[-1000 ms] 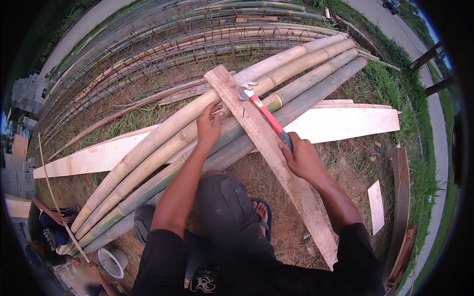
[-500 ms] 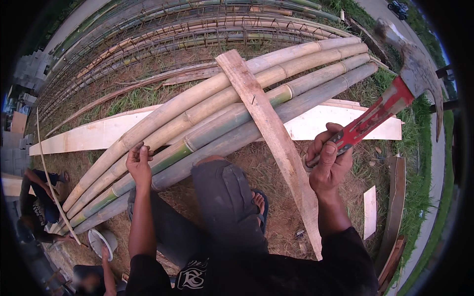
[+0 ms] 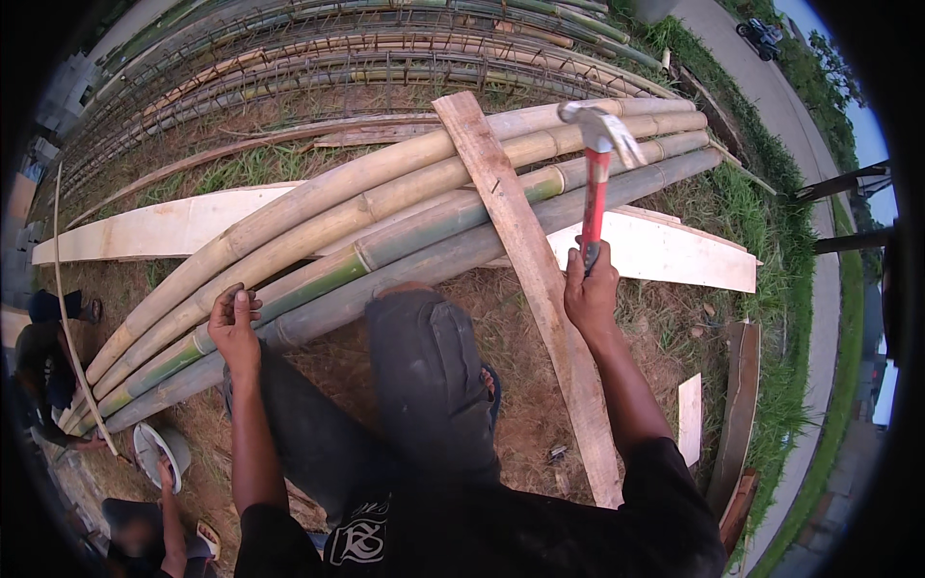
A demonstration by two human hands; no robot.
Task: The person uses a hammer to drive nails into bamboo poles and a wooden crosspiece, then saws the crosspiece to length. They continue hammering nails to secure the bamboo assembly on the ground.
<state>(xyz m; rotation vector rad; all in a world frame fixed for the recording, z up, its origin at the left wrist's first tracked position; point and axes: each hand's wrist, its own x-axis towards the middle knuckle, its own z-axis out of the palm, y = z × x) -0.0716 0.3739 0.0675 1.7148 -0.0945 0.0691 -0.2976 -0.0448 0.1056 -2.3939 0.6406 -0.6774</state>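
Rows of long bamboo poles and strips point(image 3: 318, 58) lie across the far ground, filling it from left to right. Nearer, a bundle of four thick bamboo culms point(image 3: 385, 222) runs from the near left up to the far right, resting on a pale flat board point(image 3: 665, 252) that lies on the dry grass beneath them. A long wooden plank point(image 3: 525, 260) crosses over the culms at an angle, its far end past the bundle and its near end down by the person's right side. A grass verge point(image 3: 771, 222) lines the right edge of the scene.

The person crouches behind the bundle, one dark-trousered knee point(image 3: 424, 356) close against the nearest culm, a sandalled foot just right of it. Another person sits at the near left beside a small white bowl point(image 3: 159, 451).

The right hand point(image 3: 590, 289) is wrapped fully around the lower end of a red-handled claw hammer point(image 3: 597, 164), held upright with its steel head raised above the culms, just right of the plank. The left hand point(image 3: 234, 323) hovers by the nearest culm on the left, its fingertips pinched narrowly on something small and dark; what it is, I cannot tell. Small wood offcuts point(image 3: 690, 419) lie on the near right ground.
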